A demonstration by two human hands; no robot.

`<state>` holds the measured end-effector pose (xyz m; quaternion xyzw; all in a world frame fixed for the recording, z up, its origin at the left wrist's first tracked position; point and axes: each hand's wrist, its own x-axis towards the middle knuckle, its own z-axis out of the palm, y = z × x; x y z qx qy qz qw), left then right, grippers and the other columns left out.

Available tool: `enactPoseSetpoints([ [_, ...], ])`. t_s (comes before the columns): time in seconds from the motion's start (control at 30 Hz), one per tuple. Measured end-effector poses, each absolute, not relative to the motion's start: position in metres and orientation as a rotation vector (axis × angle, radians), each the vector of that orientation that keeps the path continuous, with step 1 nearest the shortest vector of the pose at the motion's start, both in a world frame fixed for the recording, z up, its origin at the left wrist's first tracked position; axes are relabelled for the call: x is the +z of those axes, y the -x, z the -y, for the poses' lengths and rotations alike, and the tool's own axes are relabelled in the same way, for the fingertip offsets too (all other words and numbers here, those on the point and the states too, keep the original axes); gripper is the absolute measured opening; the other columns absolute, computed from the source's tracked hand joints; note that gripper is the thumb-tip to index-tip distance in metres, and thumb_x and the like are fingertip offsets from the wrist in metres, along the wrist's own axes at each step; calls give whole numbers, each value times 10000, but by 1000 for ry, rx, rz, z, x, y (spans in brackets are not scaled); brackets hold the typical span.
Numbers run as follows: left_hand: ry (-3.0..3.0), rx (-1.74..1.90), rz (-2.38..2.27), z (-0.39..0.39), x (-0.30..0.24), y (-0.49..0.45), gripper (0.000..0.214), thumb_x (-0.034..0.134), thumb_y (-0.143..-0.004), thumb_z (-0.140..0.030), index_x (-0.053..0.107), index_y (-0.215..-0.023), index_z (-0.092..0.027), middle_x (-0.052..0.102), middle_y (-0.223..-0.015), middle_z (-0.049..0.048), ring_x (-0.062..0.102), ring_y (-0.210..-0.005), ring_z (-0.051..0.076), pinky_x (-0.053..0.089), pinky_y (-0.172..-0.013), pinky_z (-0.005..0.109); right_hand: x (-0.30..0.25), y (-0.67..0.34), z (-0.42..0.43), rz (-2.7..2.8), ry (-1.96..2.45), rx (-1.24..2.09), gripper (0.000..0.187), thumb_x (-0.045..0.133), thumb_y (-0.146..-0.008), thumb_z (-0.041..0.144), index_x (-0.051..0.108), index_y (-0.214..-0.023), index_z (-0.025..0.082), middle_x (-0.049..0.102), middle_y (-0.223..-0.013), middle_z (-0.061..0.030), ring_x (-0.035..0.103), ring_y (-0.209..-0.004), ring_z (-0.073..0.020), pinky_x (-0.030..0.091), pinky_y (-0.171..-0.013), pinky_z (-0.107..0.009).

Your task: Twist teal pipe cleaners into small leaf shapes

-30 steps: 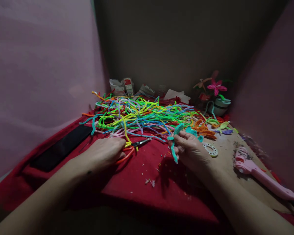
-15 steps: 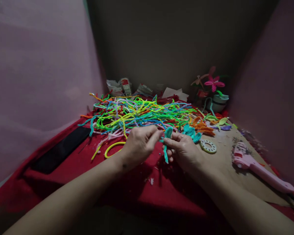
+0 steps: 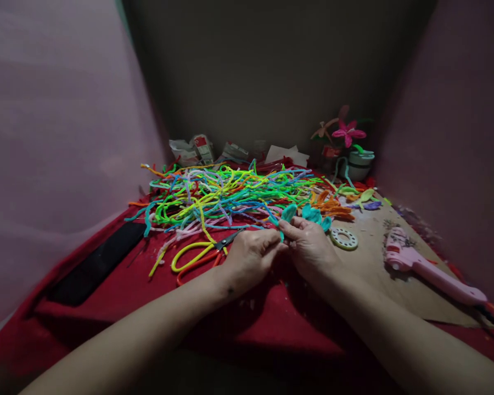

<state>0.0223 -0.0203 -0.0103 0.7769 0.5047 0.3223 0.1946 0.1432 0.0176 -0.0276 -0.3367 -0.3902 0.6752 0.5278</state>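
Between my two hands is a teal pipe cleaner point(image 3: 288, 213) bent into a petal-like loop with a stem below. My right hand point(image 3: 308, 241) pinches it just under the loop. The fingers of my left hand point(image 3: 255, 253) are closed at its lower end, whose tip they hide. Beyond my right hand lie finished-looking teal petals point(image 3: 312, 214) of the same fuzzy stuff. Scissors point(image 3: 195, 258) with yellow and red handles rest on the cloth beside my left hand, their blades partly behind it.
A heap of multicoloured pipe cleaners point(image 3: 230, 189) spreads behind my hands. At the left is a black phone-like slab point(image 3: 99, 263). On the right, a pink glue gun point(image 3: 432, 269) and a round holed disc point(image 3: 344, 239) lie on cardboard point(image 3: 370, 274). A small pot point(image 3: 360, 164) with a pink flower point(image 3: 348, 134) stands behind.
My left hand has moved down and right, from beside the loop to the stem's lower end. The scissors' blades and red handle have come into sight. The view has shifted slightly.
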Motion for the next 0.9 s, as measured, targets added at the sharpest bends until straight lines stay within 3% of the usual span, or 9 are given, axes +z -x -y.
enactPoseSetpoints([
  [0.17, -2257, 840, -1491, 18, -13, -19, 248, 433, -833, -274, 464, -611, -168, 399, -524, -45, 338, -486, 75, 278, -512, 215, -27, -144, -21, 921, 831, 1601, 322, 723, -570, 310, 435, -595, 169, 393, -450, 89, 306, -382, -33, 213, -390, -198],
  [0.27, -2101, 848, -1494, 10, -1, -15, 251, 477, -812, -408, 536, -754, -171, 525, -620, -26, 448, -550, 95, 334, -543, 215, -25, -145, -22, 911, 797, 1618, 292, 714, -586, 330, 479, -639, 163, 426, -479, 78, 316, -386, -36, 201, -386, -206],
  [0.37, -2066, 950, -1469, 0, 9, -14, 249, 497, -804, -400, 587, -863, -175, 600, -728, -2, 520, -664, 121, 377, -634, 233, -23, -145, -21, 924, 773, 1626, 277, 716, -584, 318, 500, -643, 155, 455, -511, 68, 336, -389, -35, 211, -376, -205],
  [0.47, -2057, 1055, -1429, -7, 8, -17, 226, 493, -812, -335, 606, -724, -160, 590, -716, 2, 518, -714, 125, 375, -677, 236, -21, -145, -20, 911, 780, 1645, 270, 723, -569, 302, 508, -636, 152, 450, -504, 68, 358, -383, -39, 229, -365, -200],
  [0.6, -1728, 1145, -1363, -10, 2, -18, 312, 508, -797, -354, 531, -571, -140, 452, -527, -38, 411, -515, 77, 323, -515, 210, -19, -146, -20, 902, 782, 1699, 249, 713, -562, 292, 541, -655, 138, 472, -510, 53, 403, -398, -54, 259, -360, -196],
  [0.77, -1405, 1197, -1156, -11, 1, -14, 217, 613, -724, -315, 628, -865, -150, 595, -667, -20, 504, -573, 83, 385, -564, 203, -22, -146, -23, 1014, 745, 1677, 205, 674, -600, 281, 575, -695, 127, 505, -531, 35, 408, -409, -57, 285, -375, -198],
  [0.9, -1414, 1211, -1158, -12, 4, -10, 238, 627, -714, -321, 670, -857, -135, 652, -745, 13, 541, -634, 97, 410, -631, 215, -23, -146, -21, 1176, 791, 1641, 179, 623, -656, 287, 534, -602, 142, 462, -449, 50, 372, -358, -52, 261, -362, -199],
])
